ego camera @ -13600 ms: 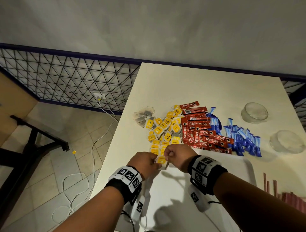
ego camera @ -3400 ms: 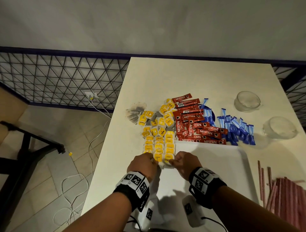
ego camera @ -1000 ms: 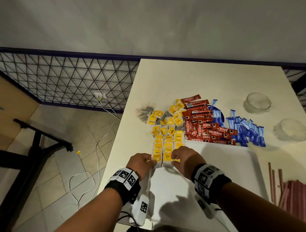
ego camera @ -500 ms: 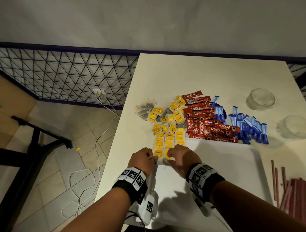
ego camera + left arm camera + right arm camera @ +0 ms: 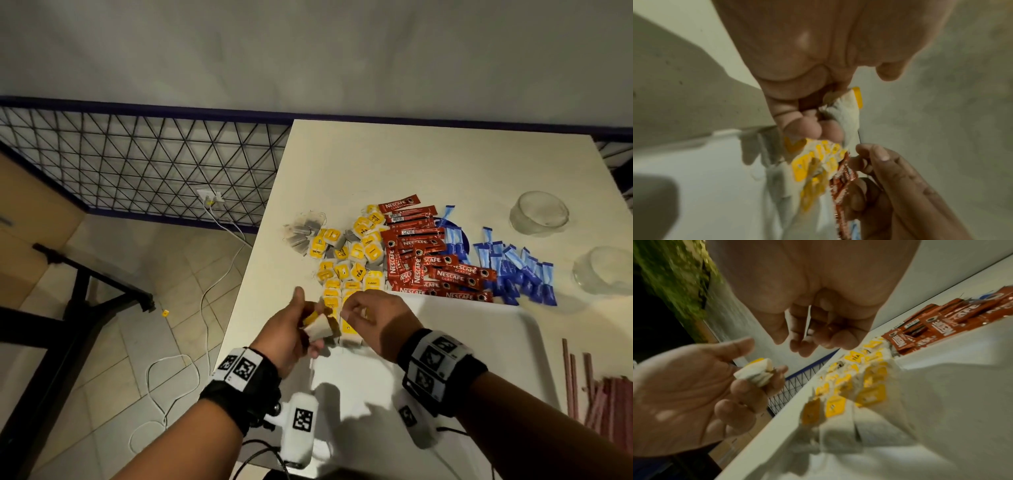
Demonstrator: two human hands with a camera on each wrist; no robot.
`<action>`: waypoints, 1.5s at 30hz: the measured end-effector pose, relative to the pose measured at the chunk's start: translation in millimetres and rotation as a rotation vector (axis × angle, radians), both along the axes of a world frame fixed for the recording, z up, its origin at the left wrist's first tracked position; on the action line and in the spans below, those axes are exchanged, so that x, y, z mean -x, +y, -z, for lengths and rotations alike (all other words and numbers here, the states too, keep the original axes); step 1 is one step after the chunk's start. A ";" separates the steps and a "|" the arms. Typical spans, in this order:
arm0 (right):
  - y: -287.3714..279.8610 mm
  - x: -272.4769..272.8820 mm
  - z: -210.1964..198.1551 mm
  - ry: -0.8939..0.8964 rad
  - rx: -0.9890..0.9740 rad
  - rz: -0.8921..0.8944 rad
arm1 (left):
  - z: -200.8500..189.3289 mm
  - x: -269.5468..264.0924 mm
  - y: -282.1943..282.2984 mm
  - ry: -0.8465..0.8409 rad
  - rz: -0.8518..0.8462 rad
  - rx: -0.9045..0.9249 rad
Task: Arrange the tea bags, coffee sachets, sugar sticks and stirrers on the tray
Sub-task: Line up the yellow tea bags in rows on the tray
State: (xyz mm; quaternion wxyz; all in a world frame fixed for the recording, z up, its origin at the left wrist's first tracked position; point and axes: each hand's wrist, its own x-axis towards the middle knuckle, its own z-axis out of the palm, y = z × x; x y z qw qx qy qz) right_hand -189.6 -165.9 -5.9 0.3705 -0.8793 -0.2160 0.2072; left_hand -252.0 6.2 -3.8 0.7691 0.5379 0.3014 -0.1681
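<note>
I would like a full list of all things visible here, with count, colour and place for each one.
tea bags: many, yellow tags, table centre, rows reaching the tray
held tea bag: one, white, in left hand
coffee sachets: many, red, behind tray
sugar sticks: many, blue, right of sachets
stirrers: many, reddish, right edge
tray: one, white, near edge
glass bowls: two, clear, far right
table: one, cream
left hand: grips tea bag
right hand: pinches a thin string

Dim warm light, blurred wrist views
</note>
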 end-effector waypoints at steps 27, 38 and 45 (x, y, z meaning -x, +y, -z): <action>-40.7 7.4 -42.4 0.130 -0.342 0.187 | -38.7 -12.7 -52.6 -0.382 0.106 -0.447; -45.6 -0.6 -46.7 0.062 -0.492 0.197 | -54.8 -14.1 -52.0 -0.565 0.189 -0.813; -44.5 8.5 -15.3 0.225 -0.407 0.257 | -25.4 -11.0 -58.5 -0.353 0.259 -0.821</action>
